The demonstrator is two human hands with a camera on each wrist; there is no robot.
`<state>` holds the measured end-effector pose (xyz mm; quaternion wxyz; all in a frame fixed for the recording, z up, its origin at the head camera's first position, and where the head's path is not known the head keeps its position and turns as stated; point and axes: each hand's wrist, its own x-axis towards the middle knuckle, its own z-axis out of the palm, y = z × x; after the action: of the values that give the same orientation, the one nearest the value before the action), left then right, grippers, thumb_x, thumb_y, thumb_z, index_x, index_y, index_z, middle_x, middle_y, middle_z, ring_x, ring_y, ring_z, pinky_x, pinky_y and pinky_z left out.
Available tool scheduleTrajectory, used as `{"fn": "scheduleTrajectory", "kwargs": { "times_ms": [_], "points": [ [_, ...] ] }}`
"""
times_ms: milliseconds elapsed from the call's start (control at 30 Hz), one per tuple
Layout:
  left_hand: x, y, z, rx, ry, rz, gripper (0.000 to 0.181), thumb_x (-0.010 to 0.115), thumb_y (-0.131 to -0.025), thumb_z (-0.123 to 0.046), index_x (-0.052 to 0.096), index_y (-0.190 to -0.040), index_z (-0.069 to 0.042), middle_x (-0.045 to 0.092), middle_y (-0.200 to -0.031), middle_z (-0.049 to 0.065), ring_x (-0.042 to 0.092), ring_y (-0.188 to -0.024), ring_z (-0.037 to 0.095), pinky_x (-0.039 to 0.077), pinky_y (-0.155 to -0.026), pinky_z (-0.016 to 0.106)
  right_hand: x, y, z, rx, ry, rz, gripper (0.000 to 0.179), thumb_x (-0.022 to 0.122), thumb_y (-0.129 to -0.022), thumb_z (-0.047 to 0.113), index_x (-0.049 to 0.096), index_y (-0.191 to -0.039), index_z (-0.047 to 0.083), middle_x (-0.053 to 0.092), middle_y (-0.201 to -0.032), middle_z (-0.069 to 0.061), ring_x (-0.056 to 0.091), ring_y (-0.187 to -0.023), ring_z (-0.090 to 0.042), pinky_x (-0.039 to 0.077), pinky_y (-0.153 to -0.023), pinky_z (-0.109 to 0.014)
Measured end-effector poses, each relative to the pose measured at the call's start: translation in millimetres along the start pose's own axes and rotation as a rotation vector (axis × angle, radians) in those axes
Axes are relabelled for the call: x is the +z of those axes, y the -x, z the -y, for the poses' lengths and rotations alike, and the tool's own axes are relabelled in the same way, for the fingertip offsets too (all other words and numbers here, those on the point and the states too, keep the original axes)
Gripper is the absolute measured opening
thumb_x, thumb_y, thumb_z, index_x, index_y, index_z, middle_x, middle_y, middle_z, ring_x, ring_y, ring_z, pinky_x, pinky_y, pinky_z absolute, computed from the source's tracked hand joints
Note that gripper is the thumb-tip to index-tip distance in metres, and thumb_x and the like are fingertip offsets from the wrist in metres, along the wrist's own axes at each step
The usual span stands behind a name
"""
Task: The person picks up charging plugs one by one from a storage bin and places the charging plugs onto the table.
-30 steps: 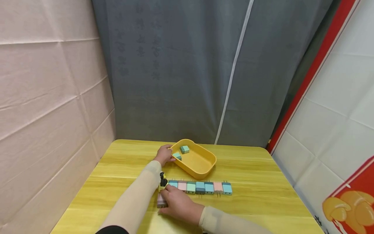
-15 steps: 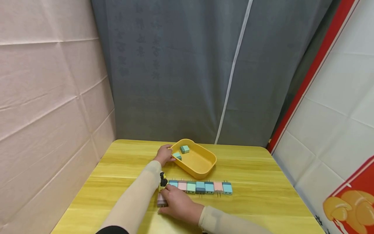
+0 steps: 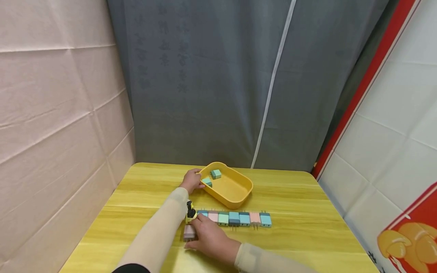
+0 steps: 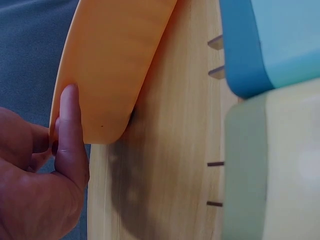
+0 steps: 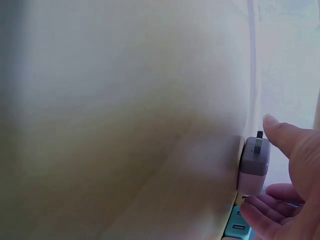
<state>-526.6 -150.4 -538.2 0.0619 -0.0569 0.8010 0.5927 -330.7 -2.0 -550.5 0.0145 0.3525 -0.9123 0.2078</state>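
Note:
My left hand (image 3: pixel 192 180) pinches the left rim of a yellow plastic bin (image 3: pixel 233 185); in the left wrist view one finger (image 4: pixel 71 122) lies along its outer wall. Two green plug chargers (image 3: pixel 216 174) are inside, at its left end. My right hand (image 3: pixel 213 237) is beside a mauve plug charger (image 3: pixel 189 233), which lies with its prongs toward me. In the right wrist view the thumb (image 5: pixel 285 132) stands apart from that charger, and the fingers (image 5: pixel 272 212) are loosely bent near its other end. Contact there is hard to tell.
Behind the mauve charger a row of pastel plug chargers (image 3: pixel 244 219) runs rightward across the wooden table (image 3: pixel 300 220), with prongs pointing both ways. A cream charger (image 4: pixel 290 175) sits at its left end, under my left forearm. Grey curtain (image 3: pixel 205 94) hangs behind.
My right hand has shifted slightly to the right, and more of the mauve charger shows. The left hand and the bin have not moved.

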Motion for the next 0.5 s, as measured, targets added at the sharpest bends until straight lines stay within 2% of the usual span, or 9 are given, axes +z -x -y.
{"fn": "scheduleTrajectory", "kwargs": {
  "times_ms": [133,233,367,500],
  "points": [
    [-1.0,0.9,0.2,0.014,0.002,-0.003,0.044,0.049,-0.116,-0.009,0.056,-0.159,-0.002,0.062,-0.136,0.031,0.070,-0.080,0.021,0.070,-0.080,0.039,-3.9,3.7,-3.7,0.004,-0.009,-0.025,0.057,0.092,-0.090,0.053,0.074,-0.125,0.012,0.058,-0.108,0.008,0.051,-0.088,0.000,0.053,-0.077,-0.017],
    [-1.3,1.1,0.1,0.021,-0.001,-0.005,0.044,0.049,-0.116,-0.009,0.057,-0.158,-0.002,0.063,-0.136,0.032,0.070,-0.080,0.021,0.070,-0.079,0.038,-14.5,3.4,-8.9,0.007,-0.037,-0.046,0.047,0.088,-0.094,0.051,0.076,-0.118,0.013,0.062,-0.106,0.006,0.053,-0.088,0.000,0.054,-0.077,-0.018],
    [-1.6,2.0,-0.3,0.018,-0.009,-0.007,0.043,0.049,-0.116,-0.010,0.058,-0.158,-0.002,0.064,-0.133,0.030,0.070,-0.079,0.020,0.070,-0.079,0.038,-38.8,-3.2,-21.0,0.025,-0.118,-0.100,0.028,0.085,-0.100,0.041,0.076,-0.104,0.015,0.066,-0.100,0.002,0.058,-0.086,-0.004,0.056,-0.076,-0.021],
    [-1.5,3.9,-1.3,0.015,-0.003,-0.004,0.043,0.049,-0.116,-0.010,0.058,-0.157,-0.002,0.064,-0.133,0.030,0.070,-0.077,0.020,0.070,-0.080,0.038,-69.1,-18.2,-40.3,0.071,-0.207,-0.166,0.012,0.080,-0.105,0.027,0.075,-0.100,0.018,0.066,-0.097,0.004,0.062,-0.086,-0.008,0.058,-0.076,-0.024]
  ]
}}
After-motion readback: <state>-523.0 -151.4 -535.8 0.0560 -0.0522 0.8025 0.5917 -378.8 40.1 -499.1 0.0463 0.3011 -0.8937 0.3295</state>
